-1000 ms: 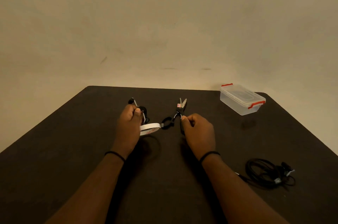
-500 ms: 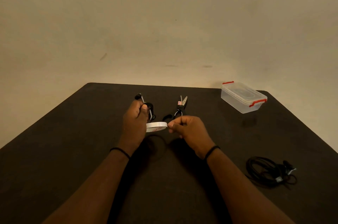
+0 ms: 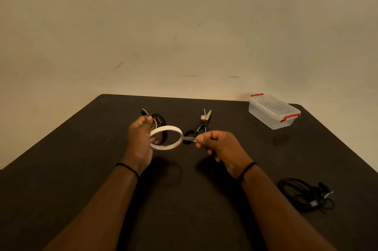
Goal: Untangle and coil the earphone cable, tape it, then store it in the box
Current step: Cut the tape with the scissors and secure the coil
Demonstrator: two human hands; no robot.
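- Left hand (image 3: 141,140): raised above the middle of the table, fingers curled round a coiled black earphone cable (image 3: 160,122) and also holding the tape roll (image 3: 166,138); a short end of the cable sticks up past the thumb.
- Tape roll: white ring with red print on its inner face, held near level, against the left hand's fingers and just in front of the coil.
- Tape end (image 3: 189,138): a short strip drawn off the roll's right side, stretched between the roll and the right hand.
- Right hand (image 3: 222,146): raised above the middle of the table, thumb and forefinger pinching the tape end, the other fingers curled under.
- Scissors (image 3: 201,124): lying on the table beyond the right hand, toward the far edge, blades slightly parted and pointing away, black handles nearest the hand and partly hidden by it.
- Box (image 3: 274,113): clear plastic, lid on, red clips at both ends, at the far right corner of the table.
- Second cable bundle (image 3: 304,194): black, loosely heaped, near the right edge of the table, well apart from both hands.
- Table (image 3: 61,179): dark, matt top.
- Wristbands: thin black band on each wrist.
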